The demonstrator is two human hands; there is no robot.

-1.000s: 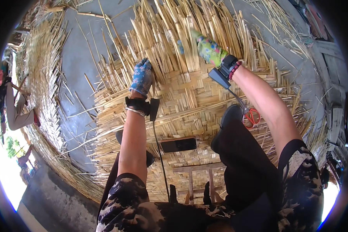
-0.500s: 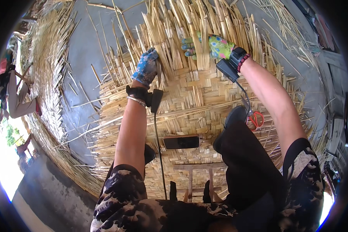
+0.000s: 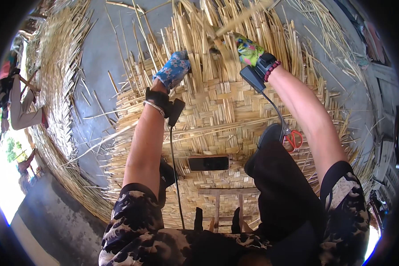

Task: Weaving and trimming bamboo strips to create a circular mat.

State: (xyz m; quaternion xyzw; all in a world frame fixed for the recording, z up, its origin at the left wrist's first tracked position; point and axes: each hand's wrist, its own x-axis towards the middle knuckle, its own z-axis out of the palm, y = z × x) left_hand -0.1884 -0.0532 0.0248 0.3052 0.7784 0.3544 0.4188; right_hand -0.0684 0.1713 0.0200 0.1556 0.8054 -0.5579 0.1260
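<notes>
A partly woven mat (image 3: 226,106) of flat, split reed strips lies below my hands, with loose strip ends (image 3: 266,31) fanning out along its far side. My left hand (image 3: 176,68), in a blue floral glove, is closed at the left of the raised strips; its fingertips are hidden. To the right, my right hand (image 3: 248,49), in a green patterned glove, is closed around reed strips (image 3: 224,49) bent up from the weave. Those strips are blurred and partly cover its fingers.
A phone (image 3: 208,163) lies on the mat before me. Red-handled scissors (image 3: 293,139) rest beside my right leg. Another woven piece (image 3: 60,88) stretches along the left, near another person (image 3: 20,99). Loose reeds (image 3: 328,26) lie at the far right.
My right hand has gone from spread fingers on the strips to closing around them, and strips now rise across it. My left hand has shifted slightly right.
</notes>
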